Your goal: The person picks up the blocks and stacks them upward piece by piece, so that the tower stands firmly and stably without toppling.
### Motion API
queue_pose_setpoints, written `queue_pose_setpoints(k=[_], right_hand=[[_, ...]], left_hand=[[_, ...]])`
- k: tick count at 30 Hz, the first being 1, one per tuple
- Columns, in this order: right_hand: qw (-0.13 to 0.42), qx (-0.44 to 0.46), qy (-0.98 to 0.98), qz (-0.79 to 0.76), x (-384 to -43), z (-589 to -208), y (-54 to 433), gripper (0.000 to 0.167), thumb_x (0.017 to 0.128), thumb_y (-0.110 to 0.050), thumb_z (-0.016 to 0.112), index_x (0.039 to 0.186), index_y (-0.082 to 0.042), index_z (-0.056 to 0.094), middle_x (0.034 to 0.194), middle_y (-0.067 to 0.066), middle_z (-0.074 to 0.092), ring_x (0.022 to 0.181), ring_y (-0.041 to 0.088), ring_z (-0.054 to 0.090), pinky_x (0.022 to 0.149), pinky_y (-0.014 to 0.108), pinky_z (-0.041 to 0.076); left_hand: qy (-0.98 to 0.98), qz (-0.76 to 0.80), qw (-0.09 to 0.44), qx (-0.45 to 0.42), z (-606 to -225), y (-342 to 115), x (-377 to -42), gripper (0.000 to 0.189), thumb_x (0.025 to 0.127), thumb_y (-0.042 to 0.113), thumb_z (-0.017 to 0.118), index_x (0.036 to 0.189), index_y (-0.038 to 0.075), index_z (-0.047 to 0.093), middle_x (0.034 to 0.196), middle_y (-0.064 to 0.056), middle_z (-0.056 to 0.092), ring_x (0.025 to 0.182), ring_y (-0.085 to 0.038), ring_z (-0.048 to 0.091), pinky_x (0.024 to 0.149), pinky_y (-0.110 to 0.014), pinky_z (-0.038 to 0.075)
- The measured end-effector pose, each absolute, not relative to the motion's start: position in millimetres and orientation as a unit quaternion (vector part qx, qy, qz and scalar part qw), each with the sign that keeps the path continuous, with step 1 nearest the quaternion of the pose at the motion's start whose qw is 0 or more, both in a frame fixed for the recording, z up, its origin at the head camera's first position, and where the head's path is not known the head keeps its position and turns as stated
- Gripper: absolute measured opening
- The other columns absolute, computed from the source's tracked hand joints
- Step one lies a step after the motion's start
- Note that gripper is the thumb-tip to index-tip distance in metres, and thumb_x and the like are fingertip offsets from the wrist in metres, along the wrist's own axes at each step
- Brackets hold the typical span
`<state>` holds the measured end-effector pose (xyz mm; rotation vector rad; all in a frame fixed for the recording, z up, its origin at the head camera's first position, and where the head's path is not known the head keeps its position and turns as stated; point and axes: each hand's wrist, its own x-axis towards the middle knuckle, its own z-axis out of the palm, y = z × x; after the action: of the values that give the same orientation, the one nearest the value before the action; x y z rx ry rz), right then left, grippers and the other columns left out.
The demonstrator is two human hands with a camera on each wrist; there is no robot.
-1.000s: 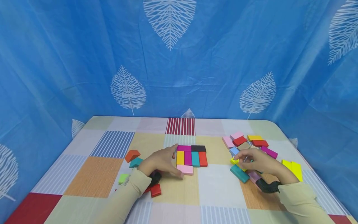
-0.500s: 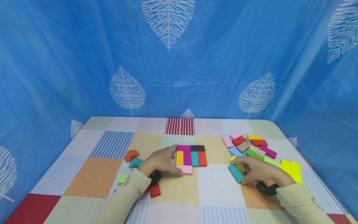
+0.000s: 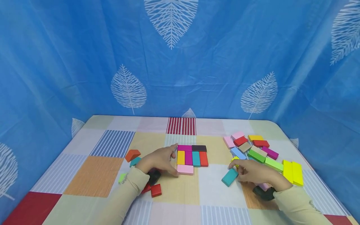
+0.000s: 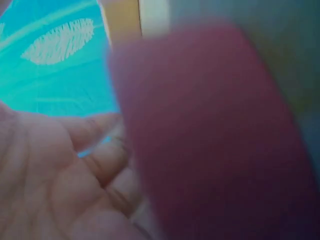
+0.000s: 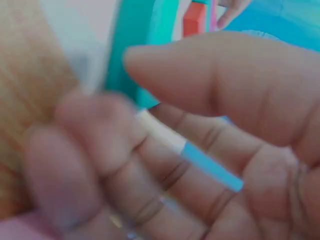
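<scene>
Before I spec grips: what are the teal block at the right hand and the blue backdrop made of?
Teal block: probably painted wood, smooth, satin; even colour, crisp edges, though plastic is possible. Blue backdrop: likely thin plastic sheeting or coated fabric, slightly glossy; creases, soft highlights.

Teal block (image 3: 230,177): rectangular, tilted lower-left to upper-right, right of lower centre. Pink block (image 3: 185,169): rectangular, flat, long side left-right, lower centre, bottom row of multicolour block patch (image 3: 188,158).
</scene>
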<state>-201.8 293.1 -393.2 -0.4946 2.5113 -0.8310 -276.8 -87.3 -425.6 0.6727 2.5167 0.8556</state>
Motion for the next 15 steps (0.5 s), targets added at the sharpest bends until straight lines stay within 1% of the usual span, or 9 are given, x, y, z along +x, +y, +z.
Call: queue_pose_setpoints(k=[1, 2, 4, 7, 9, 12, 15], right_hand=[[0.222, -0.190, 0.907, -0.304, -202, -395, 293, 0.039, 0.096, -0.002, 0.078, 0.132, -0.003, 0.064, 0.078, -0.002, 0.054, 0.062, 0.014, 0.051, 0.058, 0.021, 0.043], [0.219, -0.196, 0.906, -0.305, -203, -396, 292, 0.033, 0.096, -0.002, 0.077, 0.127, -0.004, 0.065, 0.078, -0.003, 0.054, 0.062, 0.013, 0.051, 0.059, 0.022, 0.044], [0.212, -0.197, 0.906, -0.310, -204, -399, 288, 0.028, 0.095, -0.004, 0.079, 0.121, -0.005, 0.068, 0.077, -0.004, 0.056, 0.062, 0.012, 0.052, 0.060, 0.023, 0.044], [0.197, -0.196, 0.907, -0.316, -206, -404, 278, 0.027, 0.092, -0.008, 0.083, 0.115, -0.005, 0.069, 0.076, -0.005, 0.058, 0.062, 0.012, 0.053, 0.060, 0.024, 0.044], [0.192, -0.192, 0.904, -0.329, -207, -406, 269, 0.027, 0.090, -0.009, 0.085, 0.112, -0.004, 0.070, 0.075, -0.005, 0.059, 0.062, 0.012, 0.053, 0.059, 0.024, 0.044], [0.187, -0.190, 0.898, -0.351, -209, -409, 256, 0.026, 0.087, -0.007, 0.085, 0.108, -0.002, 0.071, 0.074, -0.004, 0.060, 0.062, 0.013, 0.054, 0.059, 0.025, 0.044], [0.181, -0.179, 0.896, -0.364, -211, -411, 242, 0.025, 0.086, -0.006, 0.087, 0.105, -0.001, 0.070, 0.072, -0.004, 0.061, 0.063, 0.015, 0.054, 0.058, 0.025, 0.043]], left_hand=[[0.894, 0.319, 0.205, 0.241, -426, -89, -278, 0.122, 0.071, 0.030, 0.100, 0.167, -0.001, 0.033, 0.106, -0.001, 0.058, 0.091, -0.017, 0.053, 0.073, -0.030, 0.048], [0.889, 0.328, 0.211, 0.239, -426, -91, -280, 0.120, 0.071, 0.027, 0.100, 0.166, -0.001, 0.034, 0.106, 0.001, 0.058, 0.092, -0.015, 0.052, 0.074, -0.028, 0.048], [0.883, 0.338, 0.218, 0.240, -427, -94, -283, 0.114, 0.073, 0.024, 0.099, 0.165, -0.001, 0.036, 0.107, 0.002, 0.059, 0.094, -0.014, 0.053, 0.079, -0.026, 0.049], [0.879, 0.344, 0.222, 0.245, -428, -98, -286, 0.109, 0.077, 0.021, 0.099, 0.164, -0.002, 0.038, 0.109, 0.002, 0.061, 0.096, -0.013, 0.054, 0.085, -0.027, 0.051], [0.878, 0.343, 0.220, 0.250, -429, -98, -287, 0.105, 0.079, 0.020, 0.098, 0.163, -0.004, 0.039, 0.109, 0.003, 0.062, 0.096, -0.013, 0.054, 0.087, -0.027, 0.051], [0.879, 0.340, 0.217, 0.252, -428, -99, -287, 0.104, 0.080, 0.020, 0.098, 0.163, -0.005, 0.039, 0.108, 0.003, 0.062, 0.095, -0.012, 0.054, 0.086, -0.026, 0.050], [0.883, 0.336, 0.214, 0.249, -428, -97, -285, 0.107, 0.078, 0.024, 0.099, 0.163, -0.004, 0.040, 0.107, 0.003, 0.061, 0.095, -0.012, 0.053, 0.083, -0.026, 0.050]])
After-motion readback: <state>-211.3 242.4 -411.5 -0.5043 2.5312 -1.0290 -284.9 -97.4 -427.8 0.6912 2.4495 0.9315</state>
